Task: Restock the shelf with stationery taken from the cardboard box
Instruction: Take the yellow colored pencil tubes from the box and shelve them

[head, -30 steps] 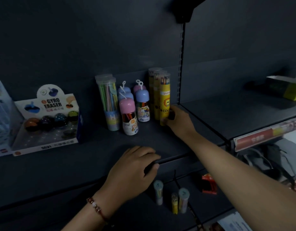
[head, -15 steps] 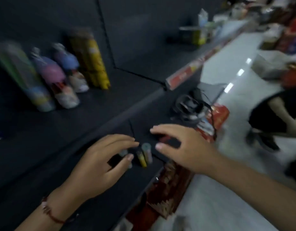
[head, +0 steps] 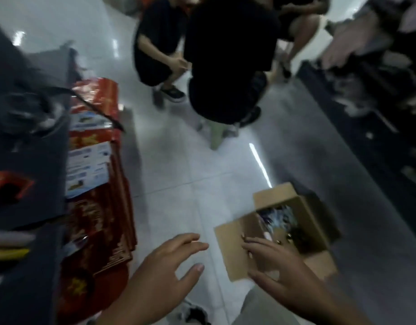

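Observation:
An open cardboard box (head: 235, 252) sits on the pale tiled floor at the lower right, with blurred stationery (head: 278, 219) inside. My right hand (head: 282, 266) hovers over the box's near flap and opening, fingers spread, holding nothing. My left hand (head: 164, 273) is in the air to the left of the box, fingers spread and empty. The dark shelf (head: 31, 184) runs along the left edge of the view.
Red printed packs (head: 97, 207) are stacked on the floor against the shelf's base. Two people in black (head: 225, 62) crouch farther down the aisle. Another dark rack (head: 366, 118) with goods lines the right side.
My view swung from the shelf down to the floor and the box. My right hand left the yellow pencil tube on the shelf, and both hands came down toward the box.

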Action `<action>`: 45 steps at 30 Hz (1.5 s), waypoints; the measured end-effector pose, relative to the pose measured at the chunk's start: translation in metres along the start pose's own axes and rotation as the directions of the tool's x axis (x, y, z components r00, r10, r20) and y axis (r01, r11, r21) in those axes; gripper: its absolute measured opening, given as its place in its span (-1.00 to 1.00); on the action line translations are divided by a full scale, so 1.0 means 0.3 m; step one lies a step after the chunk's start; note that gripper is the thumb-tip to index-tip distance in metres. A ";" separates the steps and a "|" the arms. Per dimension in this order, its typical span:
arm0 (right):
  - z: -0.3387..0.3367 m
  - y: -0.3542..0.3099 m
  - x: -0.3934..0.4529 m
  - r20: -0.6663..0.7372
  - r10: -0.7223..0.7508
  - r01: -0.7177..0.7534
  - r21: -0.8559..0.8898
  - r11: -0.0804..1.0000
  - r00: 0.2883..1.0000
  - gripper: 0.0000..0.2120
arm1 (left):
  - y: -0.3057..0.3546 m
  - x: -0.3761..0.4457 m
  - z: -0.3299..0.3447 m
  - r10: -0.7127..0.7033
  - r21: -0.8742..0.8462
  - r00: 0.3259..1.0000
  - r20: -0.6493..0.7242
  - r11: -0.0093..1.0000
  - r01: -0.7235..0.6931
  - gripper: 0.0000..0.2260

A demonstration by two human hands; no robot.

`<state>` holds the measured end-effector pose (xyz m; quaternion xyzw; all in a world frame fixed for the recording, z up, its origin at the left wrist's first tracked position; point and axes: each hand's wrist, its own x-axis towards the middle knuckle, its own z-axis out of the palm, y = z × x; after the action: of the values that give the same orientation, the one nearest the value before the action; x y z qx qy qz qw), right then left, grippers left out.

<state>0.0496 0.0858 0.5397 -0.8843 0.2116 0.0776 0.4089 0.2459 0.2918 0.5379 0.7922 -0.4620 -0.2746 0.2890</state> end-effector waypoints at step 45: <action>0.935 2.470 0.482 0.139 0.771 -0.670 0.605 0.430 0.621 -0.83 | -0.711 1.348 2.283 -0.203 0.153 0.815 0.543 0.978 0.142 -0.50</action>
<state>-0.1349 -0.1739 -0.2000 -0.5296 0.6136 0.1025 0.5766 0.0579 -0.1215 -0.1491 0.7309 -0.4661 -0.4930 0.0739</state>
